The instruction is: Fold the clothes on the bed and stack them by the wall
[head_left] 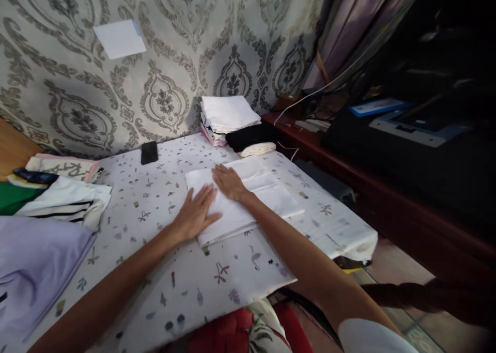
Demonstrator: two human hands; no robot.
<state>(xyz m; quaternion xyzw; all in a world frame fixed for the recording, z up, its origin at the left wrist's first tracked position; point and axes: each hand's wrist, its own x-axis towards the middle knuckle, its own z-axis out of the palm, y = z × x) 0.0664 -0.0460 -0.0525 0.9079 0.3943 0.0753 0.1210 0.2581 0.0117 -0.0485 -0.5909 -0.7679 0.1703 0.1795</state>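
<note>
A white folded cloth, perhaps a garment, lies flat on the patterned tablecloth. My left hand rests on its left edge, fingers stretched out and thumb apart. Farther back, my right hand lies flat on the upper part of the same cloth, palm down. Neither hand grips anything. The cloth's right part shows layered folds, and my right forearm covers some of its near edge.
Behind the cloth stands a stack of folded white cloths beside a black folded cloth. A phone lies near the wall. At left are a lilac cloth and other folded clothes. A dark red desk borders the right.
</note>
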